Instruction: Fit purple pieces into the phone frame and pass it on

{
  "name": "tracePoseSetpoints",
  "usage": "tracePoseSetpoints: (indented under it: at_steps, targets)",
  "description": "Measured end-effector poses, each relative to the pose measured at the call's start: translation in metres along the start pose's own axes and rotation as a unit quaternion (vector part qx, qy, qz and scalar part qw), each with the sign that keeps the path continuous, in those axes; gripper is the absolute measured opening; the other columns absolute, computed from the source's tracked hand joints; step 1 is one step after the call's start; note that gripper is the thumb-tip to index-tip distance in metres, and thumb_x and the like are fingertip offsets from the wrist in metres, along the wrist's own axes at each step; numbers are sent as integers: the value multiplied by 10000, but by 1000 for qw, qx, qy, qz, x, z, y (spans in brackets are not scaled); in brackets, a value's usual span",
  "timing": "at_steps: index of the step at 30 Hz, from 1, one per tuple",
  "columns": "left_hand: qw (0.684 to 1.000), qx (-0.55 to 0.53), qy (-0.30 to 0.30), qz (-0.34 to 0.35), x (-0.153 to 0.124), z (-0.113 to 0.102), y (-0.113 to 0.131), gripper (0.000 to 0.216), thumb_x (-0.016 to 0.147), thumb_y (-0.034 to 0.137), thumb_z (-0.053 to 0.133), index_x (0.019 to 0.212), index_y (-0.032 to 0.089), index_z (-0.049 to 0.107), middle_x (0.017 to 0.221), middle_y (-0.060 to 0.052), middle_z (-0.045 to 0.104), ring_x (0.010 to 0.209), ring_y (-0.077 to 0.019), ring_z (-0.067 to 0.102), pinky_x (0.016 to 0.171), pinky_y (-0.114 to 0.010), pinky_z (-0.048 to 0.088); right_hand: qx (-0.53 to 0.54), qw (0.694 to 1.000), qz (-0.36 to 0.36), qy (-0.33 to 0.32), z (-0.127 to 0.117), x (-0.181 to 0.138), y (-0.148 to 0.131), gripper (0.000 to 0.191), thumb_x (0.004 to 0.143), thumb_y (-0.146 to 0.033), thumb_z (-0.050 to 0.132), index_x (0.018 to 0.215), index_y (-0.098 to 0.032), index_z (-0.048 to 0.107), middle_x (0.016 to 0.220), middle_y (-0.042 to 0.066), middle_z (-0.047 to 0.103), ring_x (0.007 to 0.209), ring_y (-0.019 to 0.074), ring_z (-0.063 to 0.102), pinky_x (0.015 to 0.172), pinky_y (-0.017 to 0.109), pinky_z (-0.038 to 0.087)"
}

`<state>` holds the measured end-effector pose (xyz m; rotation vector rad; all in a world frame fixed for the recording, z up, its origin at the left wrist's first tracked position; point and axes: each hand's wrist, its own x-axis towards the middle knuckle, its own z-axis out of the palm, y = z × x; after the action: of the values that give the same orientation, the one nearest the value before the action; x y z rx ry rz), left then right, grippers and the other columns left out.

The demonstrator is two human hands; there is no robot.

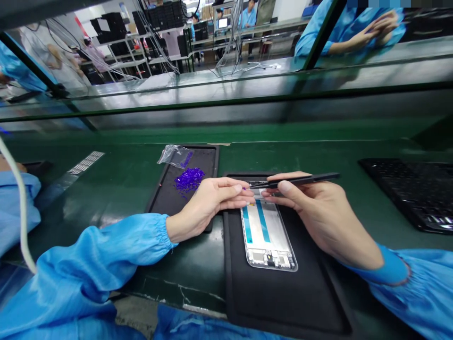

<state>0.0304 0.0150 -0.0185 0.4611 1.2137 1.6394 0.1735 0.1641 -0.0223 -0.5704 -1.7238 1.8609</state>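
Note:
A phone frame [268, 236] with two blue strips lies on a black mat [283, 293] in front of me. My right hand [320, 217] grips black tweezers [300, 180], whose tip points left over the frame's top end. My left hand [208, 203] rests at the frame's top left corner, fingers pressed together with the fingertips meeting the tweezer tip; a tiny purple piece shows there. A pile of small purple pieces [189, 179] lies on a second black mat [177, 198] just left, behind my left hand.
A clear plastic bag [175, 154] lies at the far end of the left mat. A black tray [414, 193] sits at right on the green bench [123, 179]. Another person's blue sleeve [14, 208] is at far left. A person's clasped hands [371, 30] rest beyond the raised shelf.

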Motion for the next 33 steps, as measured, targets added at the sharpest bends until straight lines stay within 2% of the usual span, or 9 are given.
tracePoseSetpoints:
  at_steps: [4, 11, 24, 28, 30, 31, 32, 33]
  targets:
    - [1000, -1, 3, 3, 0, -1, -2, 132, 918, 146, 686, 1024, 104, 752, 1024, -122, 781, 928, -172, 763, 893, -252, 610, 6, 1000, 13, -13, 1, 0, 3, 283, 789, -448, 856, 939, -220, 778, 946, 32, 745, 871, 206, 739, 823, 315, 643]
    - [1000, -1, 0, 8, 0, 0, -3, 149, 918, 148, 692, 1048, 93, 740, 1030, -130, 781, 936, -175, 765, 872, -232, 612, 21, 999, 23, -19, 1, 0, 4, 274, 795, -442, 857, 939, -221, 784, 891, 29, 742, 848, 194, 744, 788, 266, 641]
    - [1000, 6, -13, 17, -2, 2, -3, 178, 929, 169, 679, 1076, 72, 705, 1048, -135, 776, 952, -176, 762, 902, -241, 600, 28, 999, -5, -25, 3, 1, 6, 237, 804, -431, 853, 913, -230, 793, 891, 27, 749, 828, 178, 745, 755, 226, 638]
    - [997, 65, -32, 28, -2, 0, -1, 300, 968, 244, 634, 1230, 100, 617, 1088, -132, 758, 1003, -190, 746, 948, -304, 581, 27, 999, -20, -15, 1, 1, 2, 238, 795, -412, 863, 910, -216, 788, 860, 30, 750, 791, 173, 743, 737, 232, 639]
    - [984, 156, -40, 79, -5, -1, -1, 289, 985, 289, 604, 1229, 135, 584, 1081, -106, 741, 1000, -190, 731, 932, -330, 572, 29, 999, -34, -3, -2, 2, -5, 241, 786, -406, 871, 894, -208, 784, 834, 28, 743, 765, 171, 739, 746, 252, 642]
    - [964, 231, -57, 118, -7, -1, -2, 231, 987, 294, 597, 1165, 147, 596, 1057, -87, 728, 986, -186, 715, 917, -332, 561, 26, 999, -42, 5, -5, 3, -8, 243, 780, -402, 876, 882, -203, 782, 826, 28, 739, 754, 171, 737, 748, 261, 642]
    - [930, 320, -90, 159, -10, -1, -2, 166, 983, 291, 601, 1078, 155, 607, 1029, -69, 710, 976, -183, 689, 906, -331, 544, 19, 999, -49, 14, -7, 5, -11, 246, 775, -399, 880, 872, -196, 781, 823, 30, 735, 750, 173, 735, 747, 269, 643]
    - [879, 413, -132, 199, -15, 0, -4, 136, 974, 293, 614, 997, 159, 608, 1012, -58, 685, 971, -184, 654, 895, -330, 524, 11, 998, -56, 21, -10, 7, -14, 250, 770, -397, 883, 867, -190, 779, 819, 33, 732, 751, 177, 733, 743, 275, 643]
